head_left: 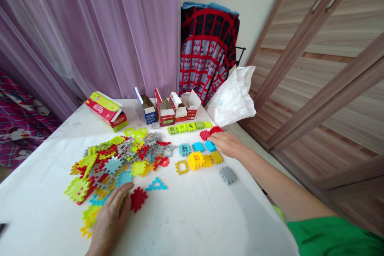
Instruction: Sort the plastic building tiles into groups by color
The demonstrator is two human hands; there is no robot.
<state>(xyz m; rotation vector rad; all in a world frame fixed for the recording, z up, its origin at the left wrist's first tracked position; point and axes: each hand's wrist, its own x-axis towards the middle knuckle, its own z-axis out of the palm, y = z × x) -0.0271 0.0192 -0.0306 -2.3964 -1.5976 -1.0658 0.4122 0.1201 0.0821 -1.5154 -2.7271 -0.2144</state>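
Observation:
A heap of flat plastic interlocking tiles [114, 160] in yellow, green, red, grey and blue lies on the white table [192, 216]. My left hand [111, 216] rests flat at the heap's near edge, fingertips beside a red tile [138, 199] and a blue triangle piece [156, 186]. My right hand [226, 144] lies palm down on the table's right side, fingers touching a red tile [210, 132] and a blue tile [210, 146]. Sorted rows sit there: green tiles [189, 127], blue tiles [190, 148], yellow tiles [198, 161]. A grey tile [227, 175] lies alone.
Several small open cardboard boxes [168, 110] stand at the table's far edge, with a red and green box [106, 110] to their left. A white plastic bag [232, 98] hangs off the right edge. Purple curtains and a patterned cloth are behind.

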